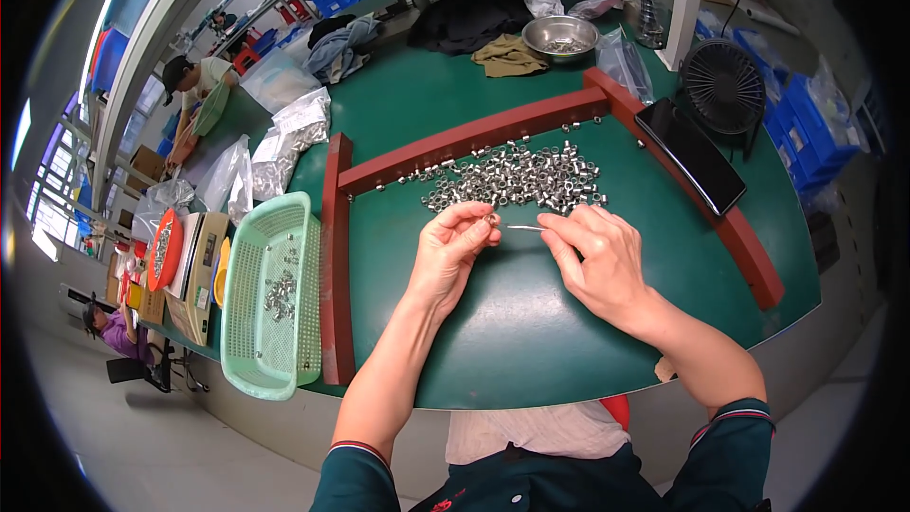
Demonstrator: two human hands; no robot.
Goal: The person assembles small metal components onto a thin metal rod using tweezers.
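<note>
My left hand (445, 251) pinches a small metal ring (491, 219) between thumb and fingertips, just in front of the pile. Facing it, my right hand (604, 256) grips a thin silver metal pin-like tool (524, 228), its free end pointing left toward the ring. A short gap shows between the tool's tip and the ring. Beyond both hands lies a heap of small shiny metal rings (517, 175) on the green tabletop (502, 322). The part of the tool inside my right fingers is hidden.
A dark red frame (464, 142) borders the heap on three sides. Left of it stands a light green basket (244, 322) holding some rings. A phone (690, 154) rests on the frame's right bar, near a black fan (722, 85). A steel bowl (559, 49) sits farther back.
</note>
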